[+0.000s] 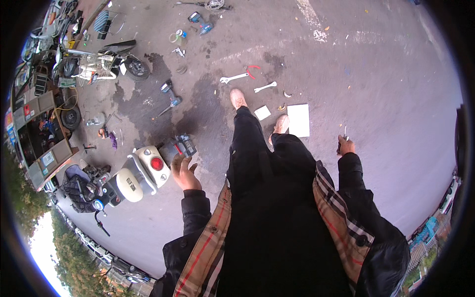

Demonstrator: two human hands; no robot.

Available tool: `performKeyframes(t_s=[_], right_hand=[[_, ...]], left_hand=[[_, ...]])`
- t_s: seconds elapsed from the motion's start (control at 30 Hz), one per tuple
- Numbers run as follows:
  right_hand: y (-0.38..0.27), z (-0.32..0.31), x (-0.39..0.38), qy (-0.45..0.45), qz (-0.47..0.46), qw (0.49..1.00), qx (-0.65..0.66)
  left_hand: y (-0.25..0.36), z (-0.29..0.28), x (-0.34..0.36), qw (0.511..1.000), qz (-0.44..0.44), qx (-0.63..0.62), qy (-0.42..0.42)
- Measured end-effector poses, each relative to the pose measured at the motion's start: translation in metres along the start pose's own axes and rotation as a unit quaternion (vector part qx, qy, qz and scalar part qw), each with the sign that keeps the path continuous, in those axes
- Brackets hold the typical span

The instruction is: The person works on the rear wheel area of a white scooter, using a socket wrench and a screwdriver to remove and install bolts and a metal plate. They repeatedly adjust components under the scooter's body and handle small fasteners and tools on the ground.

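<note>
My left hand (185, 173) is raised with its fingers apart and nothing in them. It appears beside the rear of a cream scooter (129, 185), near the round red tail light (157, 164) and the dark rear mudguard (179, 147); whether it touches them I cannot tell. Out to the right, my right hand (347, 147) is closed round a slim tool (345, 131) with a thin metal shaft. A dark end pokes out on the other side of the fist, and the tool's exact kind is too small to make out.
On the pavement lie an adjustable wrench (234, 78), red-handled pliers (253, 72), a spanner (265, 87), a white sheet (299, 120), a small white card (262, 113) and two blue cordless drills (170, 94). A second scooter (104, 67) and a cart (42, 133) stand at left.
</note>
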State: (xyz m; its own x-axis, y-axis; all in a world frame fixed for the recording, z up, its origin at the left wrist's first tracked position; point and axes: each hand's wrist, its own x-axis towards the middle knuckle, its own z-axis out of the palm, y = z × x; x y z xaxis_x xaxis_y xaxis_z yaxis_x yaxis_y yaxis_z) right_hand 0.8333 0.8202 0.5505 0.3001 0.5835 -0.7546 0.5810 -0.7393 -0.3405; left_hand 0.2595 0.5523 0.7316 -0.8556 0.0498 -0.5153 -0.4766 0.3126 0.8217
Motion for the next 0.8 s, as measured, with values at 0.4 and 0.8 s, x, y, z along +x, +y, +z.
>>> performKeyframes(t_s=[0.4,0.8], right_hand=[[-0.132,0.068,-0.077,0.025,-0.053,0.997,-0.049],[-0.207,0.134,-0.016,-0.053,-0.063,0.993,-0.082]], left_hand=[[0.059,0.053,0.166,0.995,-0.047,-0.021,-0.079],[0.087,0.036,0.215,0.989,0.007,-0.146,0.012]])
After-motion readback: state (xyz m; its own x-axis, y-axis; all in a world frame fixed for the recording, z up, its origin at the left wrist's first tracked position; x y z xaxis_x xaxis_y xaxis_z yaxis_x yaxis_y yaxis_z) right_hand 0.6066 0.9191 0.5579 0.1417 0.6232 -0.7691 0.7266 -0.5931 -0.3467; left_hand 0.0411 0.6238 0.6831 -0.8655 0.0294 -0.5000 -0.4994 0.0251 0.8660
